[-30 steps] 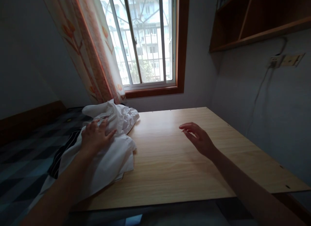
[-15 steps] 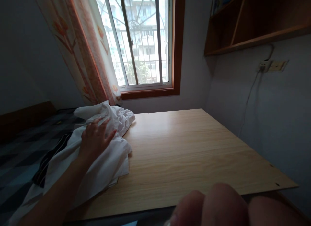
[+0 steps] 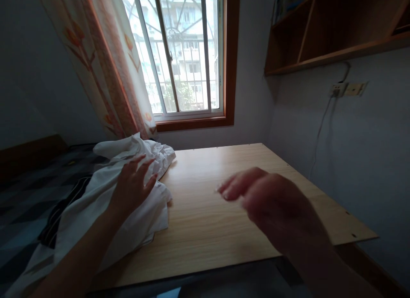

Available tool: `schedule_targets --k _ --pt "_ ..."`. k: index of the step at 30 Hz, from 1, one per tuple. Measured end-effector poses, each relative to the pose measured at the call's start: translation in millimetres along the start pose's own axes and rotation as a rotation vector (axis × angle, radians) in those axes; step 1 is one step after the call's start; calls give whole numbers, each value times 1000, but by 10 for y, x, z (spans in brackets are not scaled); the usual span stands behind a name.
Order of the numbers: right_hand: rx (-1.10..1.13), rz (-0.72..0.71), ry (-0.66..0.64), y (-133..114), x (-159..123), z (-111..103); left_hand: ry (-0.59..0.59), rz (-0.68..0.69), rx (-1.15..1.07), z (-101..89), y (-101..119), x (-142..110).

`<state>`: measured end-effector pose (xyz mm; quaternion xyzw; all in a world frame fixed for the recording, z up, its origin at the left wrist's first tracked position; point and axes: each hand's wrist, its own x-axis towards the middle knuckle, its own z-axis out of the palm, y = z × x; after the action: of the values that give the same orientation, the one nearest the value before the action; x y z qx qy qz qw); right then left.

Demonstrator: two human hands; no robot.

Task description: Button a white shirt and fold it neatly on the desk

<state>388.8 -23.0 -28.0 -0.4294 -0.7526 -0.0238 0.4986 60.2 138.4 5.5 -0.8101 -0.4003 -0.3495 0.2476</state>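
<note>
Head view: at lower right, the right hand (image 3: 272, 199) is held, loosely bent, over the wooden board (image 3: 198, 212); well apart, the white cloth (image 3: 145, 221), slanting up from lower left, is partly covered by the nearer, spread left hand (image 3: 133, 182).

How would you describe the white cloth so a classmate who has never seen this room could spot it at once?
Find the barred window, then the wood-grain board below it. Across that board's left side, with the person's left hand over it, lies a rumpled white cloth. Its plain white sets it apart from the black striped cloth and dark checked fabric to its left.
</note>
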Motion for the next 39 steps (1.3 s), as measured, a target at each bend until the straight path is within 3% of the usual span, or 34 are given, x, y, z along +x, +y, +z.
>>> schedule_targets --k 3,5,10,12,14,18,39 --pt "-105 50 -82 304 273 180 -75 30 -84 171 222 66" --pt "-248 201 -186 587 361 335 -165 10 -175 408 422 117" --pt "-502 562 -571 1251 197 672 -545 -326 -260 1168 1000 124" --pt "-539 631 -659 1407 109 731 -646 -436 -202 1375 1194 64" --pt "-555 660 -703 1494 58 755 -729 -433 -133 1479 1323 -1" --pt "-554 644 -672 1532 39 764 -812 -336 -79 1496 1384 -56" --pt "-568 606 -579 1515 13 750 -764 -314 -73 1490 1366 -51"
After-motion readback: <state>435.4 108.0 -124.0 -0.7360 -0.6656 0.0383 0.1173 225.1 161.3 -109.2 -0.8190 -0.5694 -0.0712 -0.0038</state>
